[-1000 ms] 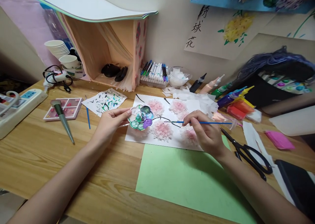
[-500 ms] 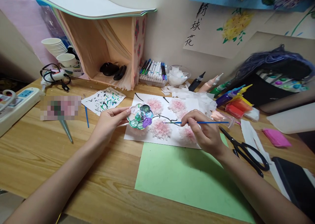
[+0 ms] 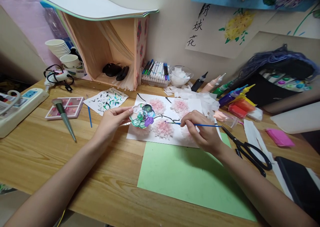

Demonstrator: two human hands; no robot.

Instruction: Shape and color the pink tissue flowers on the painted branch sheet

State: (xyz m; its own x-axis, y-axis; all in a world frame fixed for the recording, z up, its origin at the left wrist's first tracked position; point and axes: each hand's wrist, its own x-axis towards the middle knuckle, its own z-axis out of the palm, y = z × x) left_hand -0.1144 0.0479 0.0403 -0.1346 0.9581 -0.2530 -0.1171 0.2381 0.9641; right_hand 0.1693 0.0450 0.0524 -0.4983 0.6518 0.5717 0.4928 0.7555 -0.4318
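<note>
**Painting at my desk**

Desk (image 3: pixel 37 153) holds green sheet (image 3: pixel 190 180) and, above it, white paper (image 3: pixel 172 138) with pink flowers. My left hand (image 3: pixel 111 122) pinches palette (image 3: pixel 142 116) rim at the paper's left edge. My right hand (image 3: pixel 200 132) closed around brush (image 3: pixel 197 124), tip on the paper. Scissors (image 3: pixel 247 150) right.

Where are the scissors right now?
In the head view, the black-handled scissors lie open on the wooden table at the right, just beyond the right hand, beside the green paper sheet.
</note>
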